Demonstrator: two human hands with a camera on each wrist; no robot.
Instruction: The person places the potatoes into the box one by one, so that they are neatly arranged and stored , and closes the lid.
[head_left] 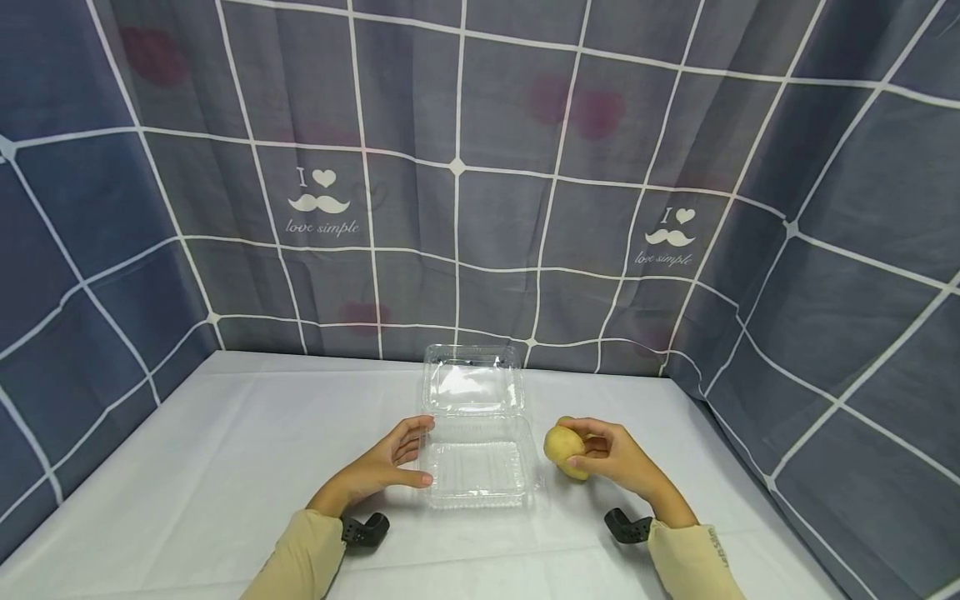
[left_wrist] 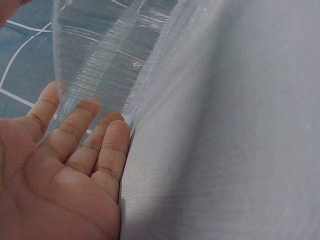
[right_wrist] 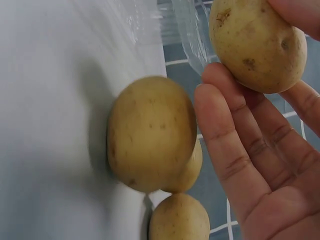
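A clear plastic clamshell box (head_left: 483, 462) stands on the white table, its hinged lid (head_left: 472, 392) folded back away from me. My left hand (head_left: 393, 462) rests against the box's left side, with loosely extended fingers (left_wrist: 75, 125) touching the clear wall in the left wrist view. To the right of the box, my right hand (head_left: 611, 457) pinches a yellow-brown potato (right_wrist: 257, 47) between thumb and fingers, above the table. Close below and beside it, several other potatoes (right_wrist: 150, 135) lie on the table; in the head view the hand and held potato partly hide them.
The white tablecloth (head_left: 187, 467) covers the table. Dark grey-blue checked curtains (head_left: 487, 217) hang behind it and along both sides. A black wrist device (head_left: 366, 531) sits at the left cuff, and another black device (head_left: 628, 527) at the right.
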